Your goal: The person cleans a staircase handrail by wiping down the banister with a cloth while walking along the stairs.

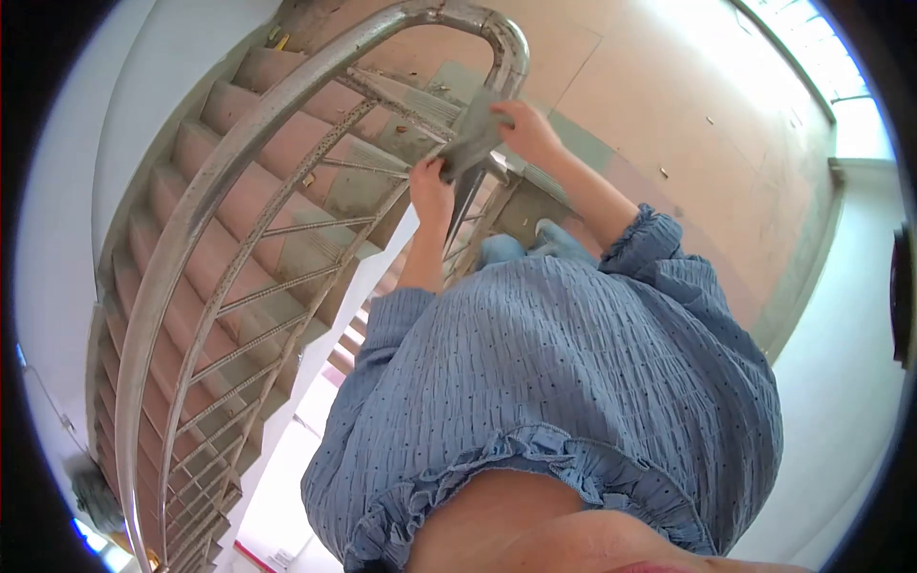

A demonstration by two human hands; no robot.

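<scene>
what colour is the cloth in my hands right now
Dull grey, slightly greenish; the cloth shows, somewhat blurred, in the head view.

Railing at stair head: open room on the right, metalwork on the left.
The widest passage lay beside the right hand (528, 132), over the landing floor (688, 115), where small scraps (664, 173) lay low underfoot. The left hand (432, 186) had less room: on its outer side the lower rail (250, 241) and thin crossbars (320, 226) left narrow slots above the stairs (277, 143). The handrail (196, 215) arched ahead of both hands, obstructing forward reach; a long gap ran between it and the lower rail. Below the grey cloth (473, 143), a dark post (462, 202) blocked passage. The blue blouse (554, 382) bounded the near side.
</scene>
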